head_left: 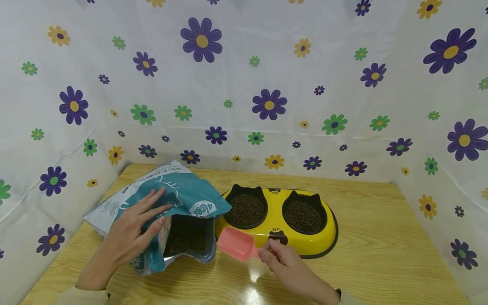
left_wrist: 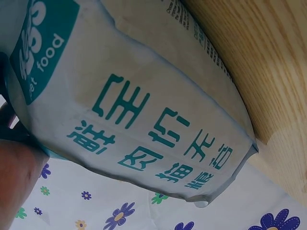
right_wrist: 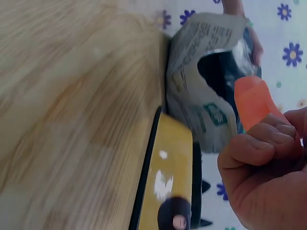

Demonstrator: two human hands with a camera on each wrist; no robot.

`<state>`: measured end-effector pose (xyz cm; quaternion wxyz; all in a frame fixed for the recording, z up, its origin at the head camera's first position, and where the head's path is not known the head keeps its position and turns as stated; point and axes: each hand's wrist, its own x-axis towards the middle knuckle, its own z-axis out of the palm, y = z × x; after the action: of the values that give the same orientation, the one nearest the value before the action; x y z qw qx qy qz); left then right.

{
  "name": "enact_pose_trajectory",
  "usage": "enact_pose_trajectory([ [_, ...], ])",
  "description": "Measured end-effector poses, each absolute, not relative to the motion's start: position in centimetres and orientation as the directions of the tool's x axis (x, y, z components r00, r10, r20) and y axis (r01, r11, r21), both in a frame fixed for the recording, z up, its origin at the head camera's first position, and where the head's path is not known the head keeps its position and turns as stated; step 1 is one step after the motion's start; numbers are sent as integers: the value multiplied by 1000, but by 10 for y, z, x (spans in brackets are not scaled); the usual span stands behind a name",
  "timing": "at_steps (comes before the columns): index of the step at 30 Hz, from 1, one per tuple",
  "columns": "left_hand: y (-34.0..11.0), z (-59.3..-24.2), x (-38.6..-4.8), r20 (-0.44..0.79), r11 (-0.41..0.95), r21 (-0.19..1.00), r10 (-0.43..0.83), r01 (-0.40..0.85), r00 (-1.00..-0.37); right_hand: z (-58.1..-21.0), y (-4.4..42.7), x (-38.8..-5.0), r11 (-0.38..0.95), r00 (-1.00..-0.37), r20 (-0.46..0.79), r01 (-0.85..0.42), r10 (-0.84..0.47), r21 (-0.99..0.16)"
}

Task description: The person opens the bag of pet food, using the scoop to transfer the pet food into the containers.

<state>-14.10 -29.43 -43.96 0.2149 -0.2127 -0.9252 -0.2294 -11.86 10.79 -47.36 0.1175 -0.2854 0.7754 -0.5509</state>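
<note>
My right hand (head_left: 287,269) pinches the handle of a pink scoop (head_left: 236,243), whose visible bowl looks bare. The scoop hovers between a bag and a yellow double bowl; the right wrist view shows my curled fingers round its handle. My left hand (head_left: 133,233) lies on the teal and white pet food bag (head_left: 194,186), fingers stretched across it by the mouth. The bag lies on its side, mouth gaping toward me, brown kibble (head_left: 187,243) inside. In the left wrist view, the bag's printed white side (left_wrist: 158,115) fills most of the picture.
Right of the bag stands the yellow bowl stand (head_left: 320,248), with two black cat-eared bowls (head_left: 245,188) holding brown kibble. Everything rests on a wood-grain table (head_left: 381,254). A white flower-patterned curtain (head_left: 236,76) borders the table at the back and both sides.
</note>
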Motion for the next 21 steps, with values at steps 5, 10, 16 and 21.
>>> enact_pose_trajectory([
  [5,-295,-439,-141,489,805,334,297,491,-820,-472,79,-115,297,-787,83,-326,-611,-897],
  [10,-294,-439,-141,483,806,336,297,487,-824,-470,56,-113,405,-768,92,-431,-634,-806],
  [16,-294,-439,-140,482,807,338,294,485,-825,-465,35,-111,558,-758,138,-578,-638,-596],
  [21,-294,-439,-141,487,804,341,293,488,-823,-463,21,-110,641,-702,271,-712,-658,-288],
])
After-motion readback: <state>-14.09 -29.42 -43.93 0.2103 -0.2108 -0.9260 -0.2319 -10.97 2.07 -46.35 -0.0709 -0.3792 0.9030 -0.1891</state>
